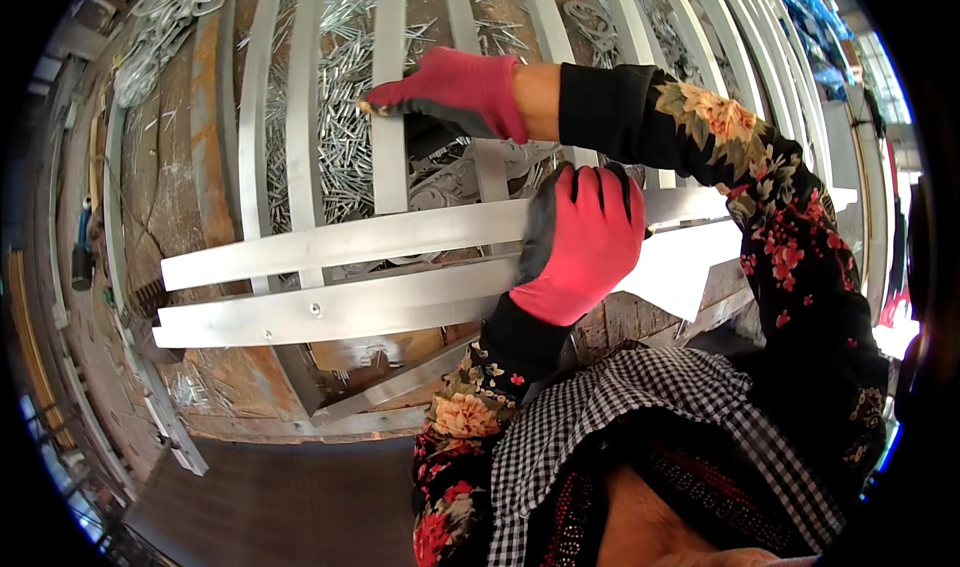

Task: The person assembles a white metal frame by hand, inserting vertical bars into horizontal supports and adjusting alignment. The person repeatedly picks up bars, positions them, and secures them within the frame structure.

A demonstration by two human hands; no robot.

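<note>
My left hand (585, 247), in a red and black glove, curls its fingers over a flat metal bar (350, 244) lying crosswise in front of me. Just nearer to me is a second metal bar (400, 299) with small round studs or holes near its left end. My right hand (450, 92), gloved alike, reaches across to the far side, over an upright metal slat (390, 167). Its fingers are drawn together, pointing left; whatever they hold is hidden. Next to those fingertips lies a heap of small metal pins (345, 132), like rivets or nails.
Several parallel metal slats (305, 97) run away from me across a worn wooden table (175, 197). Ornate scroll-shaped metal pieces (175, 17) lie at the far left. A white sheet (680, 272) sits right of my left hand. Blue plastic (810, 17) is at the far right.
</note>
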